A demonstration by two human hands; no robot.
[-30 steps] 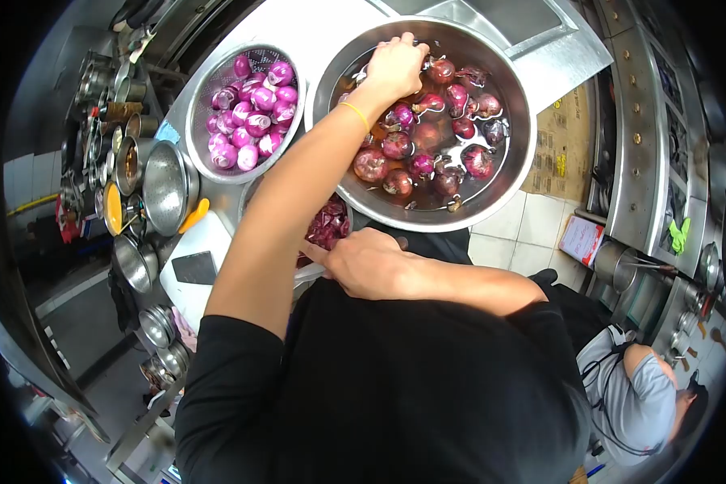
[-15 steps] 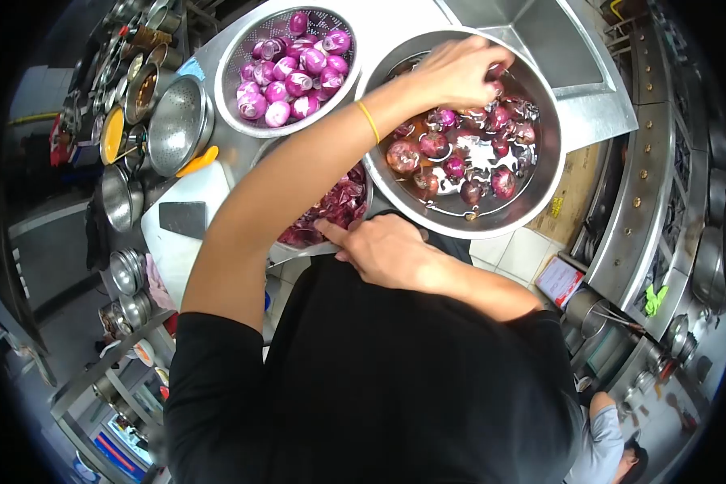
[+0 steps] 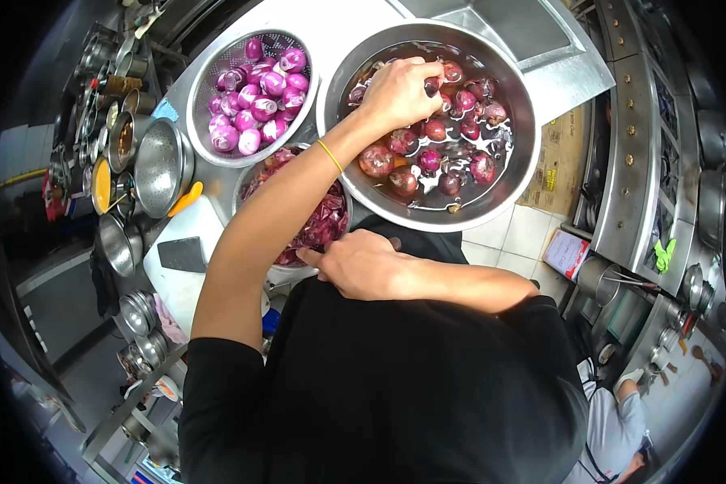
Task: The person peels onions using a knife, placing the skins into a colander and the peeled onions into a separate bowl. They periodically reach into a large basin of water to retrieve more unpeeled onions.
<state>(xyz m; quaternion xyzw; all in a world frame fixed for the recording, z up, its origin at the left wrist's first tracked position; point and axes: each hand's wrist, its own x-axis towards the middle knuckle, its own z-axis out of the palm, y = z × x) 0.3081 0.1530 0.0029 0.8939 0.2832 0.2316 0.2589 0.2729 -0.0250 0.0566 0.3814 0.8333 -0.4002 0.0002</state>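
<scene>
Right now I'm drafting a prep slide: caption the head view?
Left hand among soaking onions in the bowl, right hand by the skins, peeled onions in the colander.

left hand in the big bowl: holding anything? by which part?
Left hand curls over a red onion in the steel bowl, fingers around its upper side; the grip contact is hidden. Right hand: palm hidden, cannot tell.
</scene>
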